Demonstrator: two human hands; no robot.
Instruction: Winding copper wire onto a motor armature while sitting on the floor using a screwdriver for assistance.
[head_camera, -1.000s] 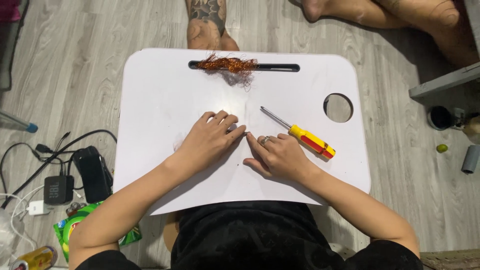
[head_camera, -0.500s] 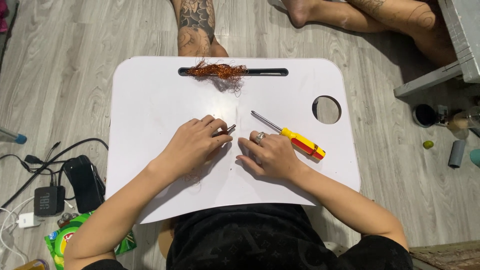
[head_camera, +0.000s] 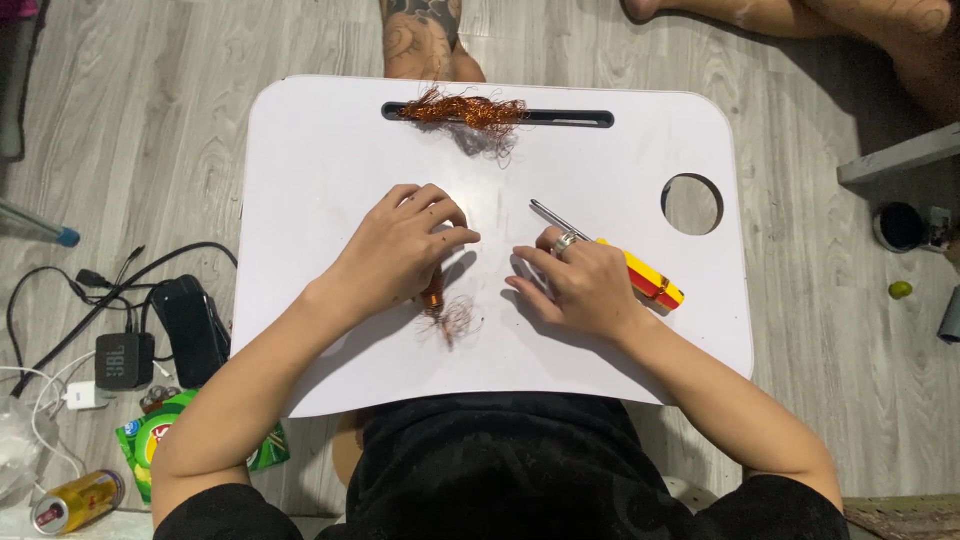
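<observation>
Head view, centre frame: my left hand (head_camera: 405, 248) clamped on small copper-wire coil (head_camera: 434, 296), light, springy, tangle-prone; grip its body. Right hand (head_camera: 580, 285) curled, empty, resting on white tabletop (head_camera: 320, 180).

Your arms are bare to above the elbows. You wear a black top with short sleeves. Your right hand (head_camera: 585, 285) carries a silver ring on one finger.

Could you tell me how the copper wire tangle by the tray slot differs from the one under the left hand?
The slot tangle is larger, denser and lies untouched at the tray's far edge. The near tangle is smaller, looser, and trails from a copper piece under the left hand. Both are fine copper-coloured wire.
</observation>
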